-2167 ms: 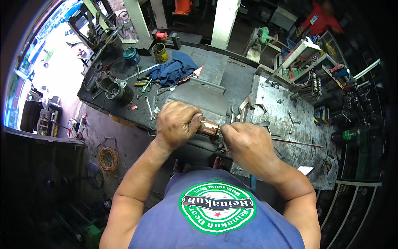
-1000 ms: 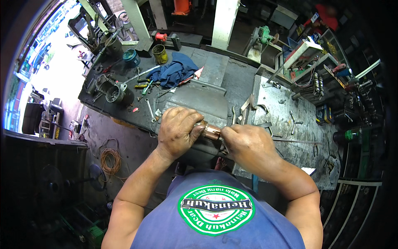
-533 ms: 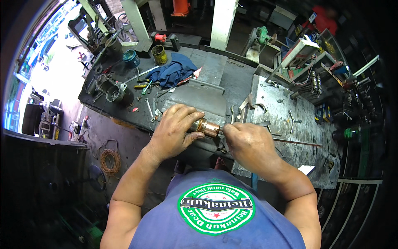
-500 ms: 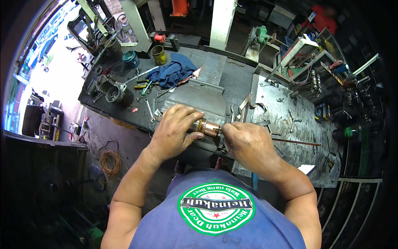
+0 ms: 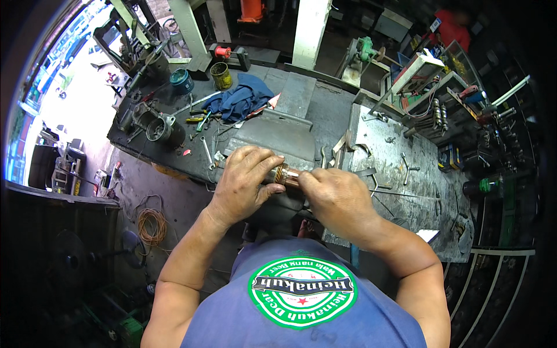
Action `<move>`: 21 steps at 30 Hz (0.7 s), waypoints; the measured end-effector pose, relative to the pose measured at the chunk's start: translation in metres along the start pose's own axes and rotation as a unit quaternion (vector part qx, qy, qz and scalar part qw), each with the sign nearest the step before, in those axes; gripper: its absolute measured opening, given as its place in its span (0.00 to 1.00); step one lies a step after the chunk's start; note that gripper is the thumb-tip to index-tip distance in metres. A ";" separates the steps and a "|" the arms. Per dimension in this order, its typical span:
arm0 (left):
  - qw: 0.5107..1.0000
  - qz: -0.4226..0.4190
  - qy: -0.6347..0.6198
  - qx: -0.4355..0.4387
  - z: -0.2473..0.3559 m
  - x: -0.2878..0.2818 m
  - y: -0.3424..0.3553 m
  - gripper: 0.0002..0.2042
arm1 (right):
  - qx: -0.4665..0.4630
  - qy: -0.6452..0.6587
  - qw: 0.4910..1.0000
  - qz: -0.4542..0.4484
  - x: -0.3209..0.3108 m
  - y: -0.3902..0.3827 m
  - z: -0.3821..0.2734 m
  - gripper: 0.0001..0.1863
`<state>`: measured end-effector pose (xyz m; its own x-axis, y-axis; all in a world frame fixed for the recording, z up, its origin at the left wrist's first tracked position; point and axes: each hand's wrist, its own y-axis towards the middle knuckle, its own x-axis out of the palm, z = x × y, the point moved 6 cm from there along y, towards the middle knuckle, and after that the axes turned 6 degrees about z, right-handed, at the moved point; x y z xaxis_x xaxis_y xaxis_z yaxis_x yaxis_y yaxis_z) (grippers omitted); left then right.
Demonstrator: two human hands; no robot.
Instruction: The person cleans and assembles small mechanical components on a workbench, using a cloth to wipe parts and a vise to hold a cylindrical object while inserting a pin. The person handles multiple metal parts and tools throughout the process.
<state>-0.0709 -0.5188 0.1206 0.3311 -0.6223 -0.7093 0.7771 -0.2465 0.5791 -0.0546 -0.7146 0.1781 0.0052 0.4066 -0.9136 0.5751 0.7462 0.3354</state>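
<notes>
My left hand (image 5: pixel 248 177) is wrapped round a motor armature (image 5: pixel 281 174), with its copper windings and bright copper commutator showing to the right of the thumb. My right hand (image 5: pixel 336 194) is closed, its fingertips at the commutator's right end, covering much of it. A long thin strip (image 5: pixel 406 195) sticks out to the right from behind this hand and appears to be held in it; its near end is hidden. Under the armature lies the grey metal body of a bench vise (image 5: pixel 278 142).
A blue cloth (image 5: pixel 243 97), a wrench (image 5: pixel 207 152), pliers (image 5: pixel 196 116) and a metal housing (image 5: pixel 162 129) lie on the dark bench to the left. On the pale right-hand bench (image 5: pixel 400 165) is a T-shaped tool (image 5: pixel 409 168). A person in red (image 5: pixel 452 29) stands far back right.
My right hand has moved left along the armature, covering more of the commutator, and the thin strip has shifted left with it. My left hand keeps its hold.
</notes>
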 end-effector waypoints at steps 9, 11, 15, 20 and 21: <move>1.000 -0.022 -0.002 -0.005 -0.002 0.002 0.004 0.32 | -0.004 0.041 0.999 0.033 0.003 -0.005 0.005 0.10; 1.000 -0.026 -0.001 -0.002 0.000 0.002 0.005 0.31 | 0.007 0.041 0.999 0.031 0.006 -0.009 0.009 0.10; 1.000 -0.026 0.004 0.007 0.002 0.002 0.008 0.31 | 0.052 0.011 0.998 -0.023 0.016 -0.013 0.015 0.11; 0.999 -0.031 0.009 0.001 0.004 0.001 0.009 0.30 | 0.022 0.045 0.998 0.048 0.014 -0.011 0.009 0.11; 0.999 -0.031 0.008 0.003 0.004 0.001 0.010 0.30 | 0.018 0.051 0.997 0.052 0.014 -0.012 0.008 0.11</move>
<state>-0.0647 -0.5250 0.1276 0.2899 -0.5942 -0.7503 0.7935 -0.2890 0.5355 -0.0543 -0.7218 0.1591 -0.0155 0.5329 -0.8461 0.6047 0.6789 0.4165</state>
